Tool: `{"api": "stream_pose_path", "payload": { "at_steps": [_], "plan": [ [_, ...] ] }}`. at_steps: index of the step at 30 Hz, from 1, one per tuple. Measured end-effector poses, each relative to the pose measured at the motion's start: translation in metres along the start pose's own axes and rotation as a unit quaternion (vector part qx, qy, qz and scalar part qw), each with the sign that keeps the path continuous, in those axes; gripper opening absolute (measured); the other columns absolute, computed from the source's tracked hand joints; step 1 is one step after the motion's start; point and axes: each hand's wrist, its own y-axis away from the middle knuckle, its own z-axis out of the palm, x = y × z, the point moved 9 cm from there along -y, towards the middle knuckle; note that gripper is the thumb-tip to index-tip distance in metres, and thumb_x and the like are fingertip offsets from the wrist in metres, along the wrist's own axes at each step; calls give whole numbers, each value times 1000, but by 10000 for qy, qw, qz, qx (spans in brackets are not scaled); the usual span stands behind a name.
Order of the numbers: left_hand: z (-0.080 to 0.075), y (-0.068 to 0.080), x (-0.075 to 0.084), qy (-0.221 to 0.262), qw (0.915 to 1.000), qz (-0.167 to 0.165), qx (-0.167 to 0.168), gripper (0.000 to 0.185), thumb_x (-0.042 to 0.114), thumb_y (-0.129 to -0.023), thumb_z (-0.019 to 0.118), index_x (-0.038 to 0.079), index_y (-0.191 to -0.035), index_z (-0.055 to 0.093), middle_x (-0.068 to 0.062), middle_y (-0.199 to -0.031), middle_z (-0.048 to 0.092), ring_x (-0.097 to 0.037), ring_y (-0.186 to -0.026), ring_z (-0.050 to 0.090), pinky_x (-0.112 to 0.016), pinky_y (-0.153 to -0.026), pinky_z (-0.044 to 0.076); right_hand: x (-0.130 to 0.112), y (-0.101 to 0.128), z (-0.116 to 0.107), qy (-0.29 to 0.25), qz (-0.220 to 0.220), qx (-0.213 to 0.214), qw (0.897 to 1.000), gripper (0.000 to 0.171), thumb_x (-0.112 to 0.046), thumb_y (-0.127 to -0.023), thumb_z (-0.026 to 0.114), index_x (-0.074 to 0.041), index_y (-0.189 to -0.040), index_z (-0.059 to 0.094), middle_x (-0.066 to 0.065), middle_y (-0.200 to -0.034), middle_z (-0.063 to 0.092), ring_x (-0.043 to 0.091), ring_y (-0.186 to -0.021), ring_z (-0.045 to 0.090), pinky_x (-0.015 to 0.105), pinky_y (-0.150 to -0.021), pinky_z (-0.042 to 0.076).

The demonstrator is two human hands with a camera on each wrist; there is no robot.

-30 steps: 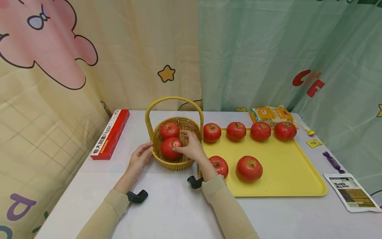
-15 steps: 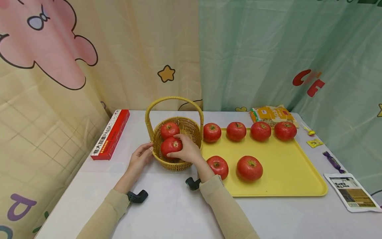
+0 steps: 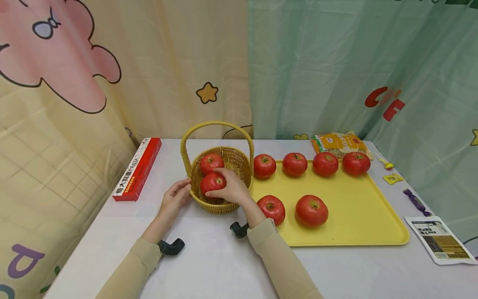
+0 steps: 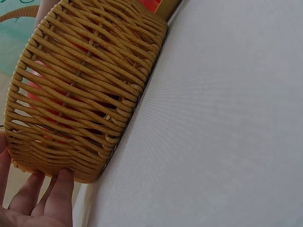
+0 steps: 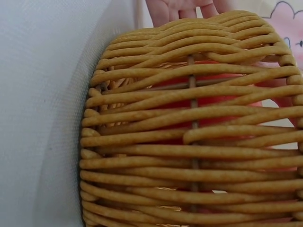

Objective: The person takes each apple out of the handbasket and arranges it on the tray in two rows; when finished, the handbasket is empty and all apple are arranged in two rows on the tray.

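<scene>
A round woven basket [image 3: 221, 209] with a tall arched handle stands on the white table, holding two red apples. My right hand [image 3: 236, 190] reaches inside from the right and grips the nearer apple [image 3: 211, 183], thumb in front and fingers behind. The farther apple [image 3: 211, 162] lies just behind it. At the basket's left side my left hand [image 3: 174, 197] rests its fingers against the outer wall, also plain in the left wrist view, where the fingertips [image 4: 64, 182] touch the weave [image 4: 85, 90]. In the right wrist view the basket wall [image 5: 194, 156] hides most of the held apple.
A yellow tray [image 3: 358, 207] to the right bears several apples, a row [image 3: 295, 164] along its back edge and two in front. A red pasta box [image 3: 138, 170] lies left. An orange bag [image 3: 341, 143], candies [image 3: 393, 178] and a white pouch [image 3: 440, 241] lie right.
My right hand has moved slightly left and taken a fuller grip round the nearer apple, which has turned and shifted slightly. The left hand stays at the basket's side.
</scene>
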Motion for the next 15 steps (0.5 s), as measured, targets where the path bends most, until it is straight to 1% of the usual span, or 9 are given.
{"api": "stream_pose_path", "payload": {
  "at_steps": [5, 11, 15],
  "plan": [
    [0, 0, -1, -45, 10000, -17, -2, 47, 22, -95, 57, -5, -132, 44, -11, -131, 47, -7, -103, 58, -23, -88, 49, 1, -3, 2, -126, -80, -67, 9999, 72, -42, -73, 78, -22, -136, 48, 9, -135, 45, 26, -121, 44, 49, -99, 39],
    [0, 0, 0, -87, 9999, -61, -8, 46, 22, -96, 56, -4, -132, 43, -12, -133, 46, -7, -104, 57, -23, -88, 49, 1, -4, 3, -65, -87, -67, 9999, 71, -44, -73, 78, -22, -134, 50, 10, -132, 46, 27, -118, 47, 49, -97, 41],
    [0, 1, -1, -117, 9999, -107, 2, 46, 23, -96, 56, -2, -132, 44, -10, -132, 46, -6, -104, 56, -22, -88, 48, 0, -5, 4, -30, -81, -20, 10000, 71, -44, -73, 78, -22, -134, 50, 11, -130, 47, 27, -116, 48, 50, -97, 41]
  ]
}}
